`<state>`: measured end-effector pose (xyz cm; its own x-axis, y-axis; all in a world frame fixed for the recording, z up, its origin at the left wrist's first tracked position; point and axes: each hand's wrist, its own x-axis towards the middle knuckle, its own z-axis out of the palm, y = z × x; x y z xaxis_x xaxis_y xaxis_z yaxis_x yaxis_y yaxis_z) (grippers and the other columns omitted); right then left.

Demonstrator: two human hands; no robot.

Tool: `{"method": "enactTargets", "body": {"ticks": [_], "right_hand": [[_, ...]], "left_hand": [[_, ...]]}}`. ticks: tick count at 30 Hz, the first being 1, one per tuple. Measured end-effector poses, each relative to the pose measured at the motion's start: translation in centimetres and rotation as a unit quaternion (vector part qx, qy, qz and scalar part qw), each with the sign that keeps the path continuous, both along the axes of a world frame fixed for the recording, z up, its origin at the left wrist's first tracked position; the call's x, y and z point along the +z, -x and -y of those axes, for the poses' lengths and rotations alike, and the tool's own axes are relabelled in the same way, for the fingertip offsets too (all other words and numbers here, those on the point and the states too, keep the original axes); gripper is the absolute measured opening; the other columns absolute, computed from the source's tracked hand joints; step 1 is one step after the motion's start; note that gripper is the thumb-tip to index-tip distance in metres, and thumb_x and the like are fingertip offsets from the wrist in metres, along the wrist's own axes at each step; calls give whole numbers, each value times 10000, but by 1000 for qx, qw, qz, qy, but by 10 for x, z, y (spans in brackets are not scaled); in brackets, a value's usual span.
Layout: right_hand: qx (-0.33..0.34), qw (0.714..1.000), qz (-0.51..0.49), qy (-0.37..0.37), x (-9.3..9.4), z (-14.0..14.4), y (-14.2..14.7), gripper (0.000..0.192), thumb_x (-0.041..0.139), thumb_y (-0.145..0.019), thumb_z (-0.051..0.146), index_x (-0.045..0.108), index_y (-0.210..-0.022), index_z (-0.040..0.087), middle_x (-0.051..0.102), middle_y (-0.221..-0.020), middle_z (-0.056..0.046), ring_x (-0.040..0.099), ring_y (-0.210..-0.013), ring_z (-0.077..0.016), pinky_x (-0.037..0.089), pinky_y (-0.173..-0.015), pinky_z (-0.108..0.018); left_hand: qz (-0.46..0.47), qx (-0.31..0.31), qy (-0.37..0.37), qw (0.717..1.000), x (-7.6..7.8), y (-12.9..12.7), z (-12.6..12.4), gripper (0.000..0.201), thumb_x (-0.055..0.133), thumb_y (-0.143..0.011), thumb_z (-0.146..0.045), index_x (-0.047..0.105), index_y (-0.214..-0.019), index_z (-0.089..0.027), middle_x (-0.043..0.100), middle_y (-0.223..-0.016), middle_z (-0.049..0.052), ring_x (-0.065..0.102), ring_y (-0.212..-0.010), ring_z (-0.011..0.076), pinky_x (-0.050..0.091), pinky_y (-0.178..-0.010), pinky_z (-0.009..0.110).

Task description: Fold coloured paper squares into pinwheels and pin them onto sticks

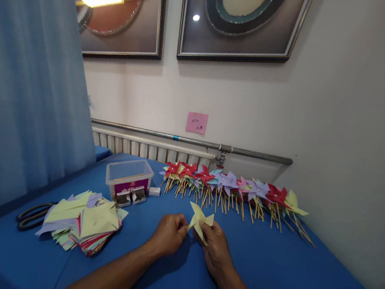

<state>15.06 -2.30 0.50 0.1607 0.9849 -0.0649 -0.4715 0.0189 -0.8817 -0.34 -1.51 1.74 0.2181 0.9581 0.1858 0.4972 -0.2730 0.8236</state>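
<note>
A pale yellow paper pinwheel (198,217) with folded blades is held up in front of me. My right hand (215,247) grips it from the right, the thumb pressed on its centre. Close by its left edge, my left hand (170,234) is closed in a pinch; whatever lies between those fingertips is hidden or too small to make out. No stick shows clearly on this pinwheel. Beyond my hands, a long row of finished pinwheels (227,180) in red, purple, yellow, blue and pink lies on thin wooden sticks.
Left on the blue table cover (289,272) lies a stack of coloured paper pieces (98,219) beside black-handled scissors (32,215). Behind stand a clear plastic tub (130,168) with sticks and small open boxes (139,196). A blue curtain (31,79) hangs left; a radiator pipe (259,154) runs behind.
</note>
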Motion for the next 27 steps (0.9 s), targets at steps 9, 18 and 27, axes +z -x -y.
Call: {"method": "enactTargets", "body": {"ticks": [9, 18, 27], "right_hand": [[3, 1000, -4, -2, -2, -1, 0, 334, 888, -581, 355, 728, -838, 215, 769, -763, -2, 700, -720, -214, 515, -613, -288], [-7, 1000, -5, -7, -4, -2, -1, 311, 893, -581, 365, 707, -777, 210, 760, -771, 4, 631, -612, -157, 478, -550, -266], [-61, 998, -7, -3, 2, -7, -10, 347, 918, -522, 324, 714, -777, 207, 715, -700, 34, 635, -639, -155, 530, -620, -265]], "left_hand": [[-7, 5, -9, 1000, 1, -1, 2, 139, 538, -827, -203, 614, -717, -166, 588, -635, -24, 482, -615, 125, 298, -601, 257], [-2, 7, -5, 1000, -1, -3, 2, 139, 530, -828, -196, 608, -717, -167, 574, -628, -27, 497, -622, 128, 302, -600, 255], [-32, -21, 7, 999, 3, 8, -5, 152, 548, -826, -201, 692, -806, -157, 633, -696, -8, 541, -665, 140, 328, -615, 250]]}}
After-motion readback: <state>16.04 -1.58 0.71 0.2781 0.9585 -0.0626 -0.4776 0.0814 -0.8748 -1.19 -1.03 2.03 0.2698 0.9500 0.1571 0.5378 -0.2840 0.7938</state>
